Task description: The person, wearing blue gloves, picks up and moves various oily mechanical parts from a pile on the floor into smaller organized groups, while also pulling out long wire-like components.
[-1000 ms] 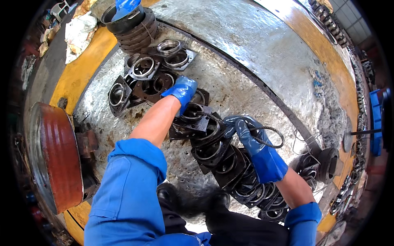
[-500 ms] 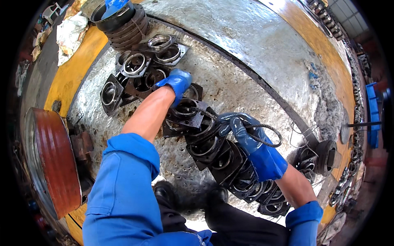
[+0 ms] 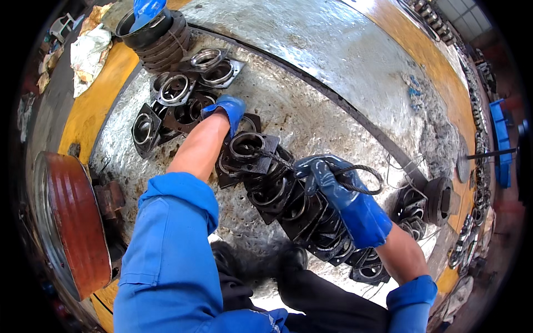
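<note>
In my right hand (image 3: 325, 173), gloved in blue, I hold a steel wire rope (image 3: 363, 176) whose loop bends out to the right. The rope's other end passes through the opening of a dark, oily square metal flange (image 3: 247, 145). Several more such flanges (image 3: 300, 213) overlap in a row below, running down toward my right forearm. My left hand (image 3: 229, 109), also in a blue glove, is at a flange (image 3: 252, 123) just beyond the rope's end. Its fingers are hidden behind the glove's back, so its grip does not show.
Loose flanges (image 3: 176, 89) lie in a heap left of my left hand. Behind them stands a stack of ribbed rings with a black basin (image 3: 145, 32) on top. A rusty red drum (image 3: 78, 225) is at left. Thick dark rings (image 3: 438, 200) sit at right.
The view has shifted slightly. The flange at the rope's end now shows its opening more fully. My right hand still holds the rope, and my left hand stays by the flanges.
</note>
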{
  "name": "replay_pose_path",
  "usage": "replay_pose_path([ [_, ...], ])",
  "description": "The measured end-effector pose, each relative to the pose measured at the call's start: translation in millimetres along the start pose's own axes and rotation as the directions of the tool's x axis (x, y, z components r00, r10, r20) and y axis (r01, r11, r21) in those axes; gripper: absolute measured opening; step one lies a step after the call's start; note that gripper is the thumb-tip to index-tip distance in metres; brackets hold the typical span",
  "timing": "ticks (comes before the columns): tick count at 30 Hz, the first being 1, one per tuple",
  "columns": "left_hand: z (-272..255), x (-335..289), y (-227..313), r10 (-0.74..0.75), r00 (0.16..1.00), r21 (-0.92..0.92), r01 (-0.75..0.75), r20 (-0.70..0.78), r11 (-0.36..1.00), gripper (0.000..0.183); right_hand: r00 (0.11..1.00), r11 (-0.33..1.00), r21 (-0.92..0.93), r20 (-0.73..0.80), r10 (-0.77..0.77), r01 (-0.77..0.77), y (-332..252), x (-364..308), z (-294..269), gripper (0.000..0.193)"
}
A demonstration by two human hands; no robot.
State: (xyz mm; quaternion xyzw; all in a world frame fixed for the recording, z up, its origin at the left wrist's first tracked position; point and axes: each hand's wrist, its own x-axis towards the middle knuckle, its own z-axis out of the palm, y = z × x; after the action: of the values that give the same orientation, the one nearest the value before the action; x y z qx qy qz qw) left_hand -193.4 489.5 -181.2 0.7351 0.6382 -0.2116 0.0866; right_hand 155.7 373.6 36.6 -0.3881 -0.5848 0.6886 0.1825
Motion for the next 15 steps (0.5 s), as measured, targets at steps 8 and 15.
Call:
replay_pose_path([
  [8,-4,-52,7,0.081,0.993,-0.075,-0.075,0.082,0.994,0.028,0.999,0.996,-0.088,-0.045,0.003,-0.007,-2,-58,-24,0.048],
  [15,11,-62,-11,0.019,0.996,-0.286,0.005,0.082,0.958,0.030,0.999,0.988,-0.155,-0.042,-0.010,0.003,-27,-46,-16,0.049],
])
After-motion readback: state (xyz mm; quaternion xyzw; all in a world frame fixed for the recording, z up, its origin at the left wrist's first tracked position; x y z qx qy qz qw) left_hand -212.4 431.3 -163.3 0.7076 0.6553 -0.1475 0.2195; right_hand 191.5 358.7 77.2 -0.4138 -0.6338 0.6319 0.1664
